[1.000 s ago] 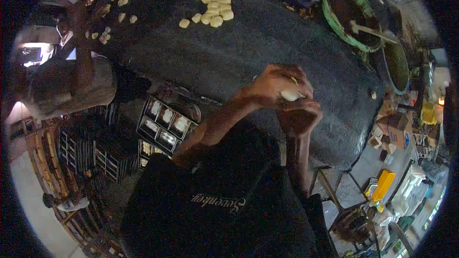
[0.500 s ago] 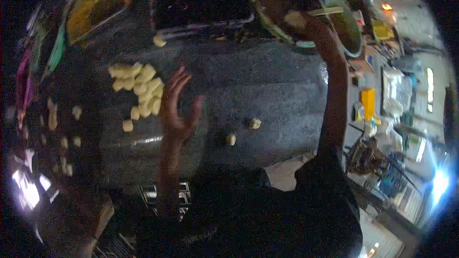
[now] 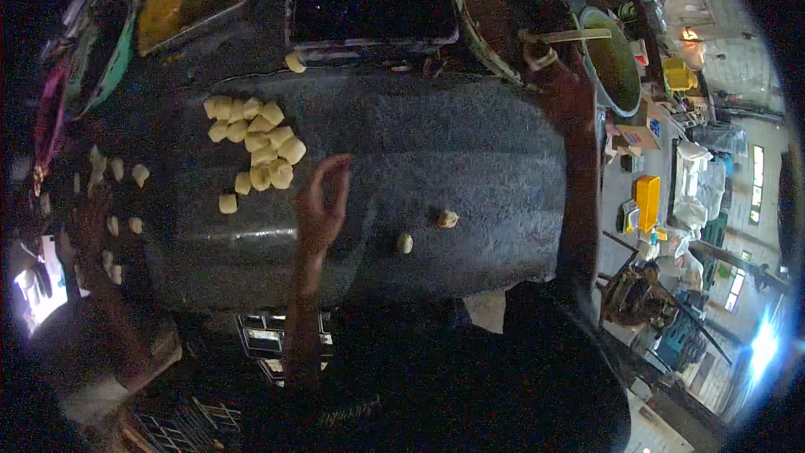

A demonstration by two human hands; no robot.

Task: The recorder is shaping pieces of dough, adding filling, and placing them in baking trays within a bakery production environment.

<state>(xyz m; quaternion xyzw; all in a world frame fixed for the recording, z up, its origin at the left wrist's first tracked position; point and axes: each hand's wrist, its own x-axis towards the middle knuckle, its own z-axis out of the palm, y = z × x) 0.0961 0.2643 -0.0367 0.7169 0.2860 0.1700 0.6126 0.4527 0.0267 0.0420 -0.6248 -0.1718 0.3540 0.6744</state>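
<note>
My left hand hovers above the dark work surface, just right of a cluster of pale dough pieces. Its fingers curve toward the thumb with a gap between them, and nothing shows inside. At the near rim of a green-edged tub, which has dark contents, is my right hand. Its fingers curl round something pale that I cannot make out in the dim light. Beside them a flat wooden stick sticks out to the right. Two small filled-looking dough balls lie apart on the surface between my arms.
A second tub stands right of the first. A dark tray and an orange-yellow container line the far side. At left, another person's arm reaches among more dough pieces. One dough piece lies by the tray.
My left hand has drawn nearer to me and its spread fingers have curled in toward the thumb. My right hand has moved from over the tub's middle to its near rim. The view has shifted slightly.
</note>
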